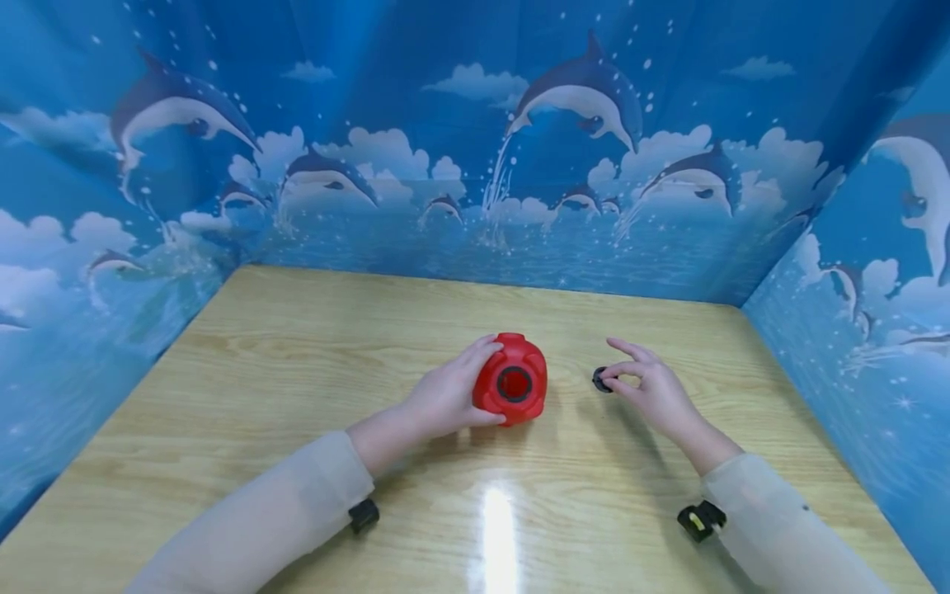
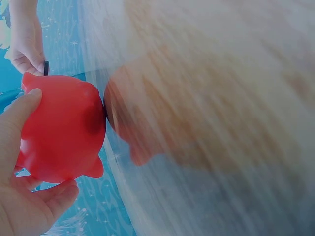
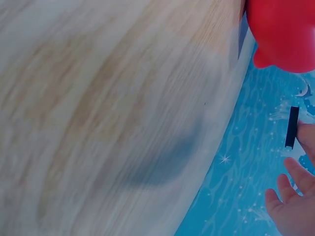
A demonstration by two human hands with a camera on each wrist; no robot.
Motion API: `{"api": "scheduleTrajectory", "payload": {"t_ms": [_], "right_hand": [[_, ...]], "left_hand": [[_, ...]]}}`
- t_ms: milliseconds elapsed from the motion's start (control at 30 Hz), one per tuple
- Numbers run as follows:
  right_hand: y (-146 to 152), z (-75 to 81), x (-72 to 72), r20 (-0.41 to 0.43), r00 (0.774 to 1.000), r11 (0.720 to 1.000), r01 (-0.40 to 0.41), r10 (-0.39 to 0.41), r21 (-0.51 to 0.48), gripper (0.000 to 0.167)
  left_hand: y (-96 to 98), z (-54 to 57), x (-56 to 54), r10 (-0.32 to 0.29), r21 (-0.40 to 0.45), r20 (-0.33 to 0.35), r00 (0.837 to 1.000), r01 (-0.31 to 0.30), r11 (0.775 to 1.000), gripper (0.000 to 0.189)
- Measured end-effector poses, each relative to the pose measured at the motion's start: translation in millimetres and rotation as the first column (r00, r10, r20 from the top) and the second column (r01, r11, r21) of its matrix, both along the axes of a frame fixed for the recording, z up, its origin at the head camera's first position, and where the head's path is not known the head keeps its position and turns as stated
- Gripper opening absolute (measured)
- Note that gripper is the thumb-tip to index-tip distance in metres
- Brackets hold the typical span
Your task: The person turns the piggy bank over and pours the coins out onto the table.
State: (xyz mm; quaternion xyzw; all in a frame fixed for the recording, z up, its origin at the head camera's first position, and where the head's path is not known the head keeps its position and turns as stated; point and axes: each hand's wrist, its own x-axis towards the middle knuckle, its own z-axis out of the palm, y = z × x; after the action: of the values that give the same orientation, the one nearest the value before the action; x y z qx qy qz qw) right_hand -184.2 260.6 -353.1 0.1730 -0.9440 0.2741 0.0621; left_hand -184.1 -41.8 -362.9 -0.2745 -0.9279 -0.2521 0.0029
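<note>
A red piggy bank (image 1: 531,367) with stubby legs rests on the wooden table, its round, dark-rimmed hole facing up toward the head camera. My left hand (image 1: 445,396) grips it from the left, fingers over the far side and thumb along the near side. In the left wrist view, the rounded body (image 2: 64,128) touches the glossy tabletop. To the right, my right hand (image 1: 656,396) pinches a small, round black plug (image 1: 600,380) between thumb and index finger, apart from the bank. The right wrist view shows this plug (image 3: 292,128) edge-on, with the other fingers spread.
The wooden table (image 1: 334,330) reaches back to a blue dolphin-print curtain (image 1: 416,239), which also hangs along both sides. Small black devices (image 1: 701,520) sit at both sleeve cuffs. A bright glare lies on the near tabletop.
</note>
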Motion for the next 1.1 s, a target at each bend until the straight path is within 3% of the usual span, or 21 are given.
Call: {"api": "scheduleTrajectory", "payload": {"t_ms": [1100], "right_hand": [[32.2,-4.2,-11.7,0.141,0.985,0.995,0.098,-0.098,0.007,0.013]], "left_hand": [[-0.8,0.3,0.9,-0.007,-0.005,-0.007,1.0,0.007,1.0,0.095]]}}
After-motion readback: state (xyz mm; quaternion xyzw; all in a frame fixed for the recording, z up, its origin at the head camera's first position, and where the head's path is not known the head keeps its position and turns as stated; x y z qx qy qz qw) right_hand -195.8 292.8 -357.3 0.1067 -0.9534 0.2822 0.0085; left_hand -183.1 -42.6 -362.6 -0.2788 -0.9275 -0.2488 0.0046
